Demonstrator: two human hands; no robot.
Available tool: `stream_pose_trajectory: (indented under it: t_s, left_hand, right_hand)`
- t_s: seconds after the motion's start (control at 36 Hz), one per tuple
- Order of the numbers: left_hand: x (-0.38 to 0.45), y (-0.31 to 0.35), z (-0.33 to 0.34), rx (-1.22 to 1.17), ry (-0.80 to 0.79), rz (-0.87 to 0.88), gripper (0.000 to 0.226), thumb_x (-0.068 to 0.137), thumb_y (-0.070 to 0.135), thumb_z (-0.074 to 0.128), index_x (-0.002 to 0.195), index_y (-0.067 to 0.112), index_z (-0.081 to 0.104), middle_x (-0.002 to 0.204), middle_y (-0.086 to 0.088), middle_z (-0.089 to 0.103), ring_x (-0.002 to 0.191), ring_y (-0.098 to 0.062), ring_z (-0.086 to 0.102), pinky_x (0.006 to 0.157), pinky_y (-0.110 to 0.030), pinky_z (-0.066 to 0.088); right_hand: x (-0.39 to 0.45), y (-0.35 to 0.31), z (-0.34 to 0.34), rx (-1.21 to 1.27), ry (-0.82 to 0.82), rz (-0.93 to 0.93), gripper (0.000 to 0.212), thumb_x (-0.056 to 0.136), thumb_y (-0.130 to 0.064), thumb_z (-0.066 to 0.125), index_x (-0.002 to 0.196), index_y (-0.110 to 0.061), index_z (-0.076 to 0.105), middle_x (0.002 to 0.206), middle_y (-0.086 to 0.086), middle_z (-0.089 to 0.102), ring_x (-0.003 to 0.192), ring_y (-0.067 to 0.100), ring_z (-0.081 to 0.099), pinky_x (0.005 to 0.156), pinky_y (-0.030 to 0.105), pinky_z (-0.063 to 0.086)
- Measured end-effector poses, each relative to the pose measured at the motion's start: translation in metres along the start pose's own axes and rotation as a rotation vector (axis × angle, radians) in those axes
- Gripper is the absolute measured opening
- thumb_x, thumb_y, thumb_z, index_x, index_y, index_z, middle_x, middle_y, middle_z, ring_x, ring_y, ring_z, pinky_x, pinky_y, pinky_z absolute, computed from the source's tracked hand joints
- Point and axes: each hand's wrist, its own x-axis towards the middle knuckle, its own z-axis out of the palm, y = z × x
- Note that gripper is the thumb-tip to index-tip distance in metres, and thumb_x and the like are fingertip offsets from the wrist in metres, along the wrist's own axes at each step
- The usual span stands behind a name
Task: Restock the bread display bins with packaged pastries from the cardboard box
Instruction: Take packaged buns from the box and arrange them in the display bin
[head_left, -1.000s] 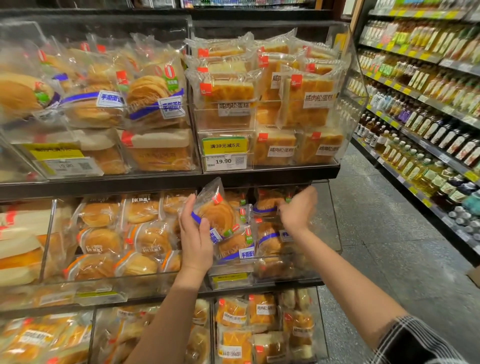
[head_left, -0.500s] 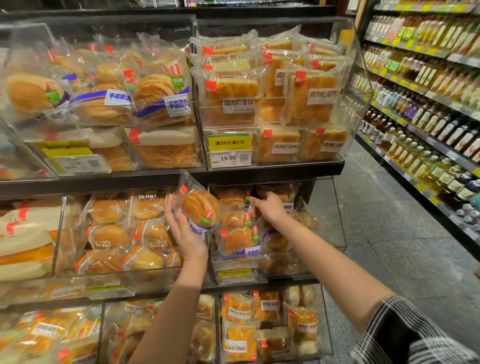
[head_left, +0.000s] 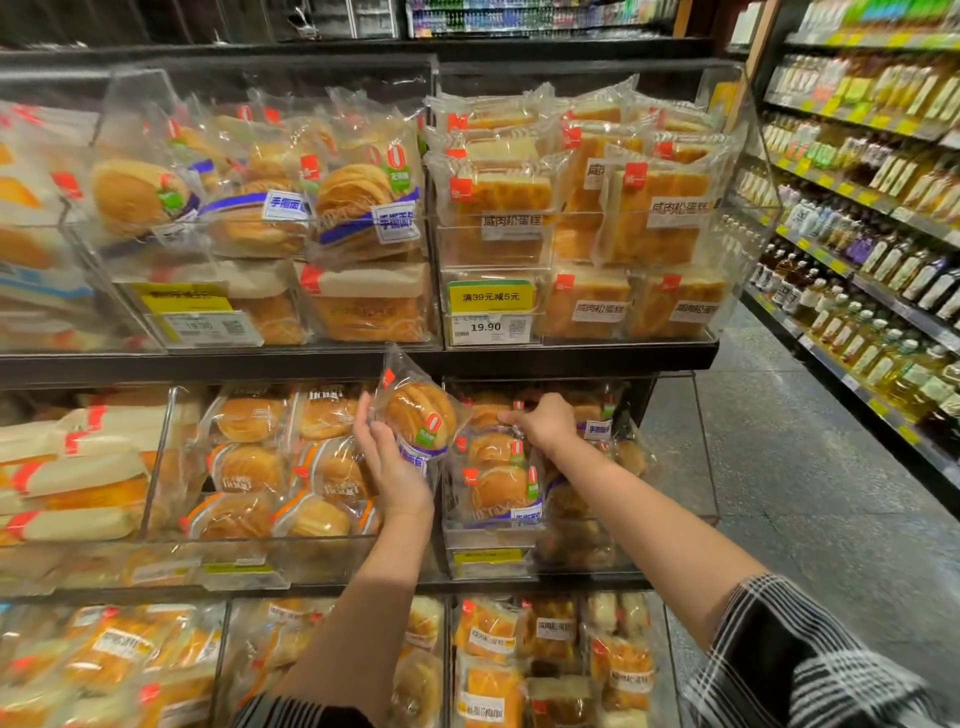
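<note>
My left hand (head_left: 390, 462) holds a clear pack with a round layered bun (head_left: 418, 411) upright, just in front of the middle-shelf bin (head_left: 488, 540) and under the black shelf edge. My right hand (head_left: 543, 422) reaches into that same clear bin and grips the top of a bun pack (head_left: 498, 483) standing among several like it. The cardboard box is not in view.
Clear bins of packaged bread fill the shelves: square cake packs (head_left: 571, 218) above right, round buns (head_left: 270, 457) to the left, more packs (head_left: 545, 654) below. A yellow price tag (head_left: 491, 312) hangs above. Bottled drinks (head_left: 872, 270) line the aisle on the right.
My left hand has lifted its bun pack up and left, out of the bin's front. My right hand moved left and deeper into the bin onto the packs there.
</note>
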Motion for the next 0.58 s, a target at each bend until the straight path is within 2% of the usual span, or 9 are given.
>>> stream_pose_trajectory:
  t_s: [0.14, 0.19, 0.25, 0.31, 0.36, 0.39, 0.44, 0.5, 0.58]
  left_hand:
    - [0.004, -0.002, -0.003, 0.042, -0.006, -0.008, 0.034, 0.106, 0.023, 0.024, 0.137, 0.027, 0.038, 0.144, -0.006, 0.042, 0.131, -0.020, 0.044, 0.111, -0.043, 0.036]
    - [0.005, -0.003, -0.003, 0.056, -0.025, 0.006, 0.035, 0.103, 0.030, 0.027, 0.136, 0.030, 0.039, 0.144, -0.007, 0.042, 0.132, -0.021, 0.044, 0.111, -0.046, 0.036]
    - [0.004, -0.002, -0.002, 0.068, -0.032, 0.016, 0.038, 0.099, 0.034, 0.028, 0.135, 0.030, 0.039, 0.146, -0.011, 0.041, 0.133, -0.024, 0.042, 0.111, -0.047, 0.035]
    - [0.003, -0.001, -0.001, 0.078, -0.026, 0.027, 0.041, 0.095, 0.036, 0.029, 0.135, 0.029, 0.039, 0.147, -0.011, 0.040, 0.134, -0.025, 0.042, 0.111, -0.044, 0.036]
    - [0.002, 0.000, -0.001, 0.088, -0.036, 0.039, 0.040, 0.097, 0.035, 0.029, 0.135, 0.029, 0.038, 0.147, -0.011, 0.039, 0.134, -0.025, 0.041, 0.110, -0.041, 0.037]
    - [0.001, 0.000, -0.001, 0.094, -0.037, 0.048, 0.037, 0.100, 0.032, 0.029, 0.136, 0.027, 0.037, 0.147, -0.012, 0.039, 0.134, -0.025, 0.041, 0.110, -0.040, 0.037]
    - [0.001, 0.000, 0.000, 0.112, -0.037, 0.069, 0.037, 0.100, 0.029, 0.030, 0.136, 0.025, 0.037, 0.147, -0.011, 0.037, 0.135, -0.024, 0.039, 0.109, -0.037, 0.037]
    - [0.000, -0.001, 0.002, 0.152, -0.041, 0.100, 0.043, 0.097, 0.031, 0.032, 0.139, 0.022, 0.037, 0.148, -0.008, 0.037, 0.136, -0.019, 0.038, 0.108, -0.025, 0.037]
    - [-0.003, -0.002, 0.003, 0.220, -0.077, 0.150, 0.041, 0.100, 0.024, 0.032, 0.141, 0.019, 0.035, 0.147, -0.004, 0.035, 0.133, -0.013, 0.036, 0.097, -0.006, 0.036]
  right_hand:
    - [0.000, 0.002, 0.001, 0.094, 0.045, -0.056, 0.030, 0.091, -0.035, 0.062, 0.075, -0.011, 0.052, 0.077, 0.004, 0.059, 0.082, 0.024, 0.061, 0.075, 0.036, 0.049]
    - [0.002, 0.001, -0.001, 0.072, -0.008, -0.065, 0.031, 0.095, -0.034, 0.057, 0.078, -0.008, 0.057, 0.080, 0.007, 0.061, 0.085, 0.026, 0.062, 0.077, 0.038, 0.049]
    - [0.005, 0.000, -0.002, -0.016, -0.082, -0.032, 0.034, 0.096, -0.035, 0.055, 0.075, -0.009, 0.053, 0.083, 0.008, 0.060, 0.085, 0.025, 0.060, 0.076, 0.036, 0.047]
    - [0.007, -0.002, -0.002, -0.133, -0.122, -0.003, 0.030, 0.095, -0.033, 0.058, 0.077, -0.009, 0.055, 0.093, 0.010, 0.063, 0.090, 0.025, 0.061, 0.078, 0.034, 0.048]
    - [0.009, -0.005, -0.001, -0.174, -0.124, 0.008, 0.026, 0.094, -0.029, 0.061, 0.094, -0.003, 0.062, 0.105, 0.013, 0.066, 0.099, 0.027, 0.063, 0.079, 0.032, 0.048]
    - [0.008, -0.006, 0.000, -0.167, -0.121, 0.016, 0.030, 0.093, -0.030, 0.061, 0.100, -0.001, 0.063, 0.106, 0.013, 0.065, 0.101, 0.027, 0.063, 0.078, 0.031, 0.048]
    - [0.006, -0.005, -0.002, -0.104, -0.118, 0.028, 0.037, 0.092, -0.037, 0.062, 0.093, 0.000, 0.061, 0.098, 0.012, 0.064, 0.099, 0.027, 0.064, 0.079, 0.031, 0.048]
    - [0.007, -0.001, -0.006, -0.010, -0.115, 0.049, 0.040, 0.089, -0.042, 0.063, 0.087, -0.002, 0.059, 0.095, 0.013, 0.067, 0.095, 0.028, 0.066, 0.084, 0.035, 0.053]
    - [0.008, 0.008, -0.025, 0.179, -0.080, 0.062, 0.037, 0.095, -0.031, 0.057, 0.106, 0.004, 0.062, 0.101, 0.018, 0.070, 0.096, 0.030, 0.068, 0.088, 0.041, 0.055]
